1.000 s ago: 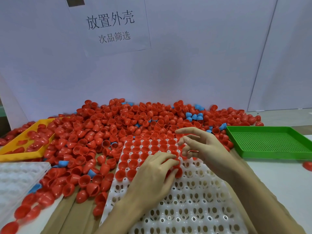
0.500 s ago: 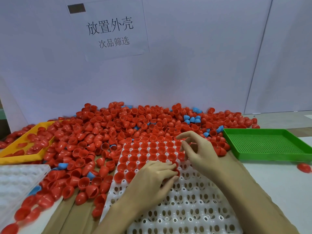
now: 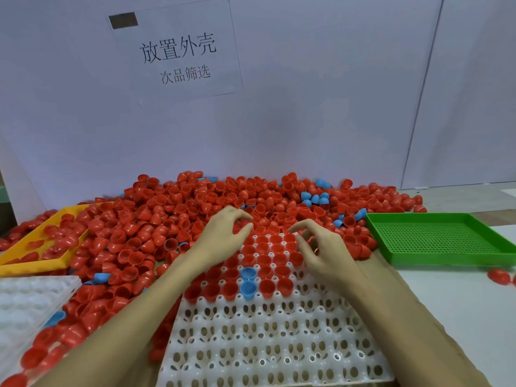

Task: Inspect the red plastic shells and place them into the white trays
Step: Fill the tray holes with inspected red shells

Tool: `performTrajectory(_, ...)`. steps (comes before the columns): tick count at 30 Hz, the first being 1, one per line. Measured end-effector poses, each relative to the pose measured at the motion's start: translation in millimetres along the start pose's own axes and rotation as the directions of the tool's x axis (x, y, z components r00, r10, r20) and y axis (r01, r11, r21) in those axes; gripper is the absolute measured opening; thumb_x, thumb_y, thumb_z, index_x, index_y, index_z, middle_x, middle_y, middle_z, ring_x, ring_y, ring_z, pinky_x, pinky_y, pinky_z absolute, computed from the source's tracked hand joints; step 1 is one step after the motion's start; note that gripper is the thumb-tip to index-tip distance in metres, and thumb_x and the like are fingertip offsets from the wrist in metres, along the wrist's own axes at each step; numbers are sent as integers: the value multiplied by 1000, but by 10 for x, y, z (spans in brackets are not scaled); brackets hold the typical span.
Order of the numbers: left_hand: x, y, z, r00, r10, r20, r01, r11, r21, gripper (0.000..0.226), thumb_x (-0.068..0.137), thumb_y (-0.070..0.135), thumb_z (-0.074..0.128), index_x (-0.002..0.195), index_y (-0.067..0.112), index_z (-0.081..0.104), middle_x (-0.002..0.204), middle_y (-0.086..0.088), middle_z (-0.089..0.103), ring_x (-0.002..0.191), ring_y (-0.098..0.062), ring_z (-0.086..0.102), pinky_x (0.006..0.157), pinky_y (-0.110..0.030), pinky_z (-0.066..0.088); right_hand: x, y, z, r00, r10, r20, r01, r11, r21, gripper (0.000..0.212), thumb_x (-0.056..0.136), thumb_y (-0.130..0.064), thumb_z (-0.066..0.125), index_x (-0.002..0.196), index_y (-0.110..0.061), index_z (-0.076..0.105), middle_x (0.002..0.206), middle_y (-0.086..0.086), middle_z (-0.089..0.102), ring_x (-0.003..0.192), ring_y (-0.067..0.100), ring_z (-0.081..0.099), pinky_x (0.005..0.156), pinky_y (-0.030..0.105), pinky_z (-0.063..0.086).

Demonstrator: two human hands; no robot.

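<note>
At the white tray's far edge, curled fingers touch red shells; grasp unclear.

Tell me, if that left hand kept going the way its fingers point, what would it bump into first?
Most likely the heap of loose red shells just beyond the left hand; its fingers already curl at the heap's near edge, though depth is hard to judge.

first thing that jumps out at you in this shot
A great heap of red shells spreads across the table below the wall, with a few blue ones mixed in. In front of it lies a white tray, its far rows filled with red shells and two blue shells; both hands reach over its far end.
</note>
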State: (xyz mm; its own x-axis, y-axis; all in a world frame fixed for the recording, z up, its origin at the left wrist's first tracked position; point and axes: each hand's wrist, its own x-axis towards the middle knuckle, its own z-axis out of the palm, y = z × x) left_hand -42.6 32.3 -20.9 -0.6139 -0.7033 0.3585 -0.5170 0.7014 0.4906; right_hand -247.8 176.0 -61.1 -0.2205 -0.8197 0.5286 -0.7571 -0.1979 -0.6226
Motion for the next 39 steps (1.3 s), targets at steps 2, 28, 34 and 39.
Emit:
performTrajectory(2,217,-111,16,1000,-15,-13,16,994,112,32,104,28,60,132,15,67,133,1,56,126,-15,51,111,-33,43,16,19,9,999,0,-34,1,999,47,17,104,-19,58,115,-31,65,84,-15,65,68,13,65,62,38,59)
performTrajectory(28,-277,166,-208,999,-29,-20,15,869,-495,14,98,23,71,101,30,83,108,12,78,105,-6,72,93,-26,57,48,-112,-144,962,224,156,-273,783,558,39,102,-35,65,138,-37,51,99,6,74,66,27,72,52,29,56)
performTrajectory(34,-731,404,-174,987,107,-123,-142,934,-329,7,92,26,77,94,27,84,103,18,74,105,-5,70,93,-14,51,-10,-324,-181,917,144,373,-354,725,591,46,98,-43,69,141,-35,56,110,4,76,81,27,75,63,29,60)
performTrajectory(39,-943,361,-92,905,356,-232,-368,930,-7,16,95,24,73,107,16,80,116,12,69,115,-4,64,101,-21,50,-34,-402,-216,913,58,405,-308,748,588,30,98,-37,74,127,-31,70,111,4,74,82,25,74,74,35,60)
